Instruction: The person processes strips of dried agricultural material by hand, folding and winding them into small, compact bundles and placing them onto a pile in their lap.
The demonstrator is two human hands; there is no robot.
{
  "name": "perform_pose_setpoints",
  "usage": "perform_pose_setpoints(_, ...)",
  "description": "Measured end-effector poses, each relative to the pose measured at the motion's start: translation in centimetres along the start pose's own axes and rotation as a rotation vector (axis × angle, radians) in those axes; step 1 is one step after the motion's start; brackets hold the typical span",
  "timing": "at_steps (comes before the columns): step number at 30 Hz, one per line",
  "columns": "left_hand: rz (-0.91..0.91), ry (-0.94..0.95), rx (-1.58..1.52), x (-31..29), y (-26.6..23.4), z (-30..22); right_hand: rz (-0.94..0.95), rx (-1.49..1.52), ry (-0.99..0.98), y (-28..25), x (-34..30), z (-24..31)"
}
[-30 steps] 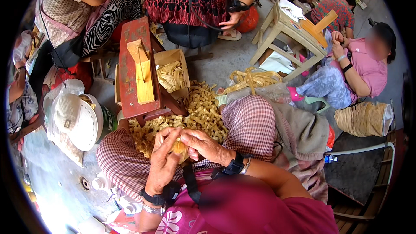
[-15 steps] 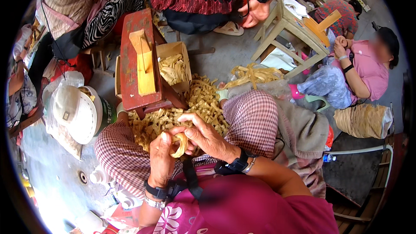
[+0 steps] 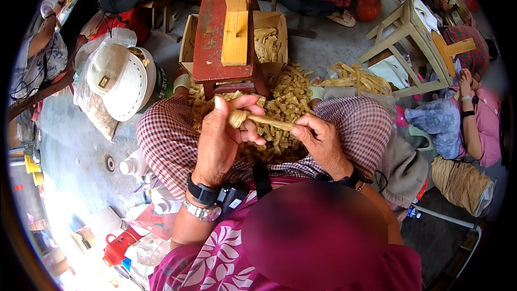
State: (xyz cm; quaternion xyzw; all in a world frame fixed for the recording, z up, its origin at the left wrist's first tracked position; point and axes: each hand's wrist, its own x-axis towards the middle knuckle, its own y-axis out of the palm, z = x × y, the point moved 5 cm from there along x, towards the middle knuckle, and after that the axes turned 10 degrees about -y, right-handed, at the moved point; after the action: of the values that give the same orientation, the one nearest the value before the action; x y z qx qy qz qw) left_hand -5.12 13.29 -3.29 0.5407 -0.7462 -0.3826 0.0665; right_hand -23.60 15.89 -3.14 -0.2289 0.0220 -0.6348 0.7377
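A yellowish, soft-looking strip (image 3: 272,122) stretches between my two hands above my lap. Its left end is bunched into a thick loop (image 3: 237,118) at the fingers of my left hand (image 3: 218,137), which holds it with the thumb up and the other fingers partly spread. Thumb and fingers of my right hand (image 3: 322,139) pinch the other end. Below and beyond my hands lies a heap of short, knotted yellowish pieces (image 3: 285,97) between my legs. More long strips (image 3: 358,80) lie on the floor to the right of the heap.
A red bench (image 3: 214,32) bearing a wooden block (image 3: 235,37) stands ahead, beside a cardboard box (image 3: 276,21) of pieces. A bucket with a pale hat (image 3: 126,83) on it is at left. A wooden stool (image 3: 396,48) and a seated person in pink (image 3: 482,124) are at right.
My hands have moved apart, the right one to the right, drawing the strip out straight from a curled loop. The view has shifted, and the person's hand at the top is gone.
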Motion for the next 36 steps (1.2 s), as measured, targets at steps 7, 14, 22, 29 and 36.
perform_pose_setpoints(7,-0.115,-0.106,0.142,0.4,-0.8,0.9,0.157,0.064,0.199,1.4,-0.5,-1.7)
perform_pose_setpoints(14,-0.150,-0.054,0.113,0.2,-1.2,0.5,0.288,0.337,0.301,3.8,1.9,0.3)
perform_pose_setpoints(22,-0.192,0.131,-0.012,-0.3,-2.3,-3.2,0.243,-0.014,-0.146,2.3,5.0,3.5)
perform_pose_setpoints(29,-0.248,0.314,0.352,5.7,0.0,-10.2,0.093,-0.491,-0.420,-0.6,13.6,5.4)
perform_pose_setpoints(36,-0.304,0.397,0.513,11.7,-1.7,-12.3,-0.040,-0.668,-0.555,-0.7,18.6,3.4)
